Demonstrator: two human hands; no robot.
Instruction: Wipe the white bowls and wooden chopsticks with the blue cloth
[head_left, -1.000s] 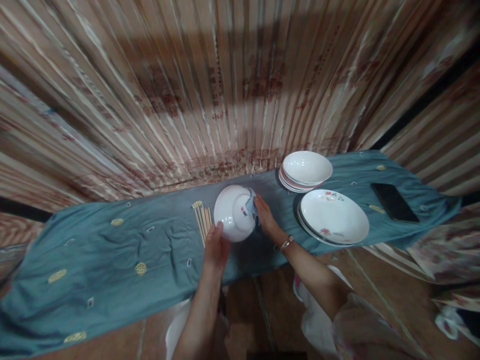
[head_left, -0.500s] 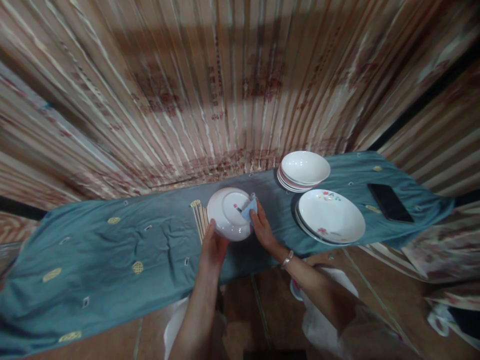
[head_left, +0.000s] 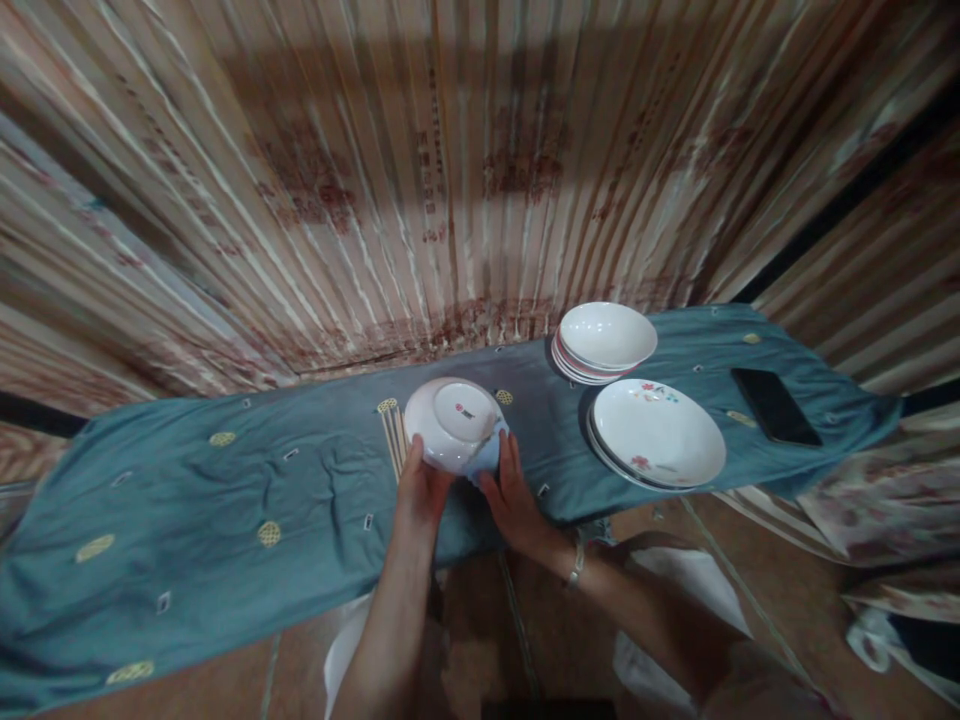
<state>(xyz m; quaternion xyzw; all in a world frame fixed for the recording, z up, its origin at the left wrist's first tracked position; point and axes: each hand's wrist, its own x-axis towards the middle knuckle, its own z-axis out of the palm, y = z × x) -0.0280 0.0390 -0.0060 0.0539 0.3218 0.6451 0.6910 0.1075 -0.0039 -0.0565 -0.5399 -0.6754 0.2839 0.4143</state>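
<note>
Near the middle of the frame, the bowl (head_left: 441, 440) is held bottom up, its base ring and a small red and dark mark facing the camera. The left hand (head_left: 422, 490), just below and left of it, is partly closed on the bowl's lower left side, thumb on the outer wall; its other fingers are mostly hidden. The right hand (head_left: 517, 505), at the lower right of the bowl, is partly closed, holding a blue cloth (head_left: 486, 458) against the wall. A bracelet (head_left: 577, 560) circles the right wrist.

Chopsticks (head_left: 392, 445) lie just left of the bowl, which partly hides them, on the teal tablecloth (head_left: 315, 470). Right of centre is a stack of bowls (head_left: 609, 335); below it, nearer the bottom of the frame, a stack of plates (head_left: 660, 435) with flowers on the top one. A phone (head_left: 776, 405) lies farther right. A patterned curtain (head_left: 480, 180) fills the upper frame
</note>
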